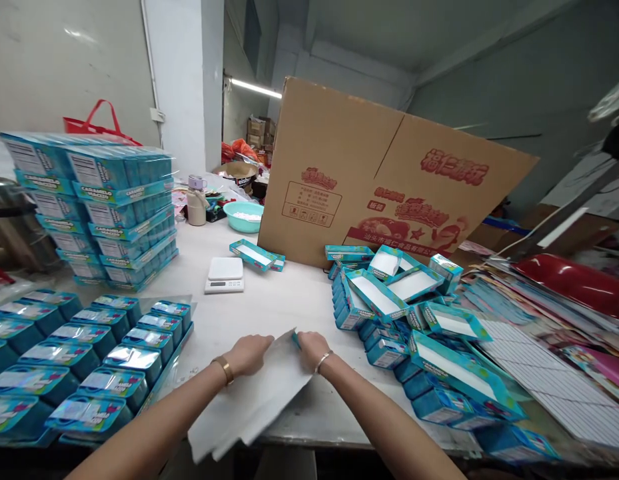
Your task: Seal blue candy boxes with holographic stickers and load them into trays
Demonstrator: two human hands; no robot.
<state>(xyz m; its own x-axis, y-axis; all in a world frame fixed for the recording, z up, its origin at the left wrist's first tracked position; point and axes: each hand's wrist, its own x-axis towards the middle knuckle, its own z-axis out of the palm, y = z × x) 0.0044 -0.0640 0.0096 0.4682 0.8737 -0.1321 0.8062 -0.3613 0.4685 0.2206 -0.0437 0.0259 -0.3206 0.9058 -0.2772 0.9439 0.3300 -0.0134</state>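
Observation:
A white cardboard sheet (256,397) with jagged lower edges is held tilted over the front edge of the table. My left hand (252,355) is closed on its upper left edge, the fingertips partly hidden. On the upper right, my right hand (313,350) grips the same sheet, and a bit of teal print shows beside its fingers. To the right lies a heap of teal open trays (379,293) with white insides, among small teal boxes (386,352). Left of my arms stand rows of teal packs (134,360) with clear wrapping.
Wrapped teal packs (124,200) are stacked high at the back left. A white digital scale (226,273) and a teal tray (254,255) lie mid-table. Behind are a mint bowl (244,217) and a large cardboard carton (349,167). Printed sheets (554,373) cover the right side.

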